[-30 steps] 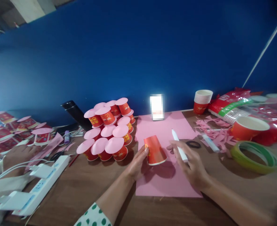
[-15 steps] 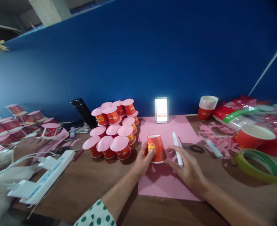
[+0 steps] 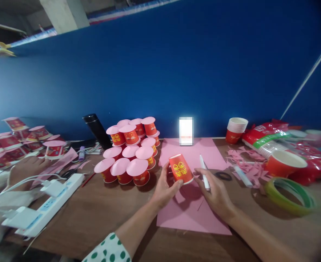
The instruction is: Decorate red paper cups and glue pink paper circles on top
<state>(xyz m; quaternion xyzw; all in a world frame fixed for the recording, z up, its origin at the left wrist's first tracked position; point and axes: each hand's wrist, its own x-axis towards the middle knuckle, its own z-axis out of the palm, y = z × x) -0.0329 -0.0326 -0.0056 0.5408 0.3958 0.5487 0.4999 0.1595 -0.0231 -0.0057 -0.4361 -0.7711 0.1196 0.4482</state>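
Note:
My left hand (image 3: 163,191) is closed around a red paper cup (image 3: 179,165) with yellow characters on its side. The cup is upside down and tilted, above a sheet of pink paper (image 3: 190,222). A white marker (image 3: 204,176) sits in the grip of my right hand (image 3: 216,194), its tip pointing up and away from me. The right fingertips are close to the cup's lower right rim; whether they touch it I cannot tell. Left of my hands, stacked red cups (image 3: 141,178) carry round pink paper discs (image 3: 137,167).
Scissors (image 3: 223,176), pink scraps (image 3: 243,158), a glue stick (image 3: 242,176) and a tape roll (image 3: 266,189) lie at right. Behind them are nested cups (image 3: 233,136) and a red bag (image 3: 266,131). At left are a power strip (image 3: 51,203), black flask (image 3: 97,131) and another person's hand (image 3: 26,169).
The cup has turned in my left hand: it leans left now, and more of its yellow lettering shows. My right hand still holds the marker. The view has shifted slightly.

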